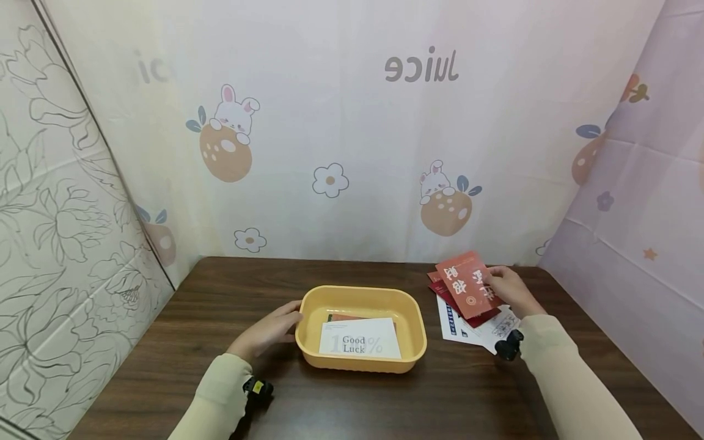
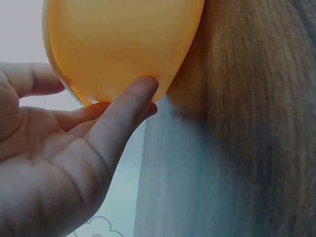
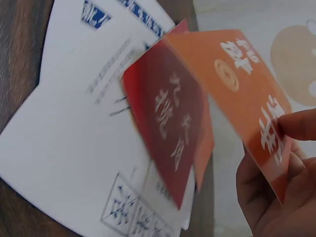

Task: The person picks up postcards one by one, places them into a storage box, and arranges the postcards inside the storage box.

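My left hand (image 1: 269,330) grips the left end of a yellow plastic tray (image 1: 363,365). In the left wrist view, one fingertip lies against the tray's outer wall (image 2: 123,49) and another digit reaches its rim. A white "Good Luck" card (image 1: 360,339) lies inside, over an orange-red one mostly hidden. On the right, my right hand (image 1: 511,290) pinches an orange-red card (image 1: 464,284) with white characters by its edge. In the right wrist view it is lifted at a slant beside a dark red card (image 3: 165,108), with white printed cards (image 3: 84,118) under that.
The dark brown wooden table (image 1: 231,281) runs back to a curtain (image 1: 341,122) with rabbit and fruit prints. More curtain hangs at the left and right sides. Small black wrist cameras (image 1: 508,345) sit on both wrists.
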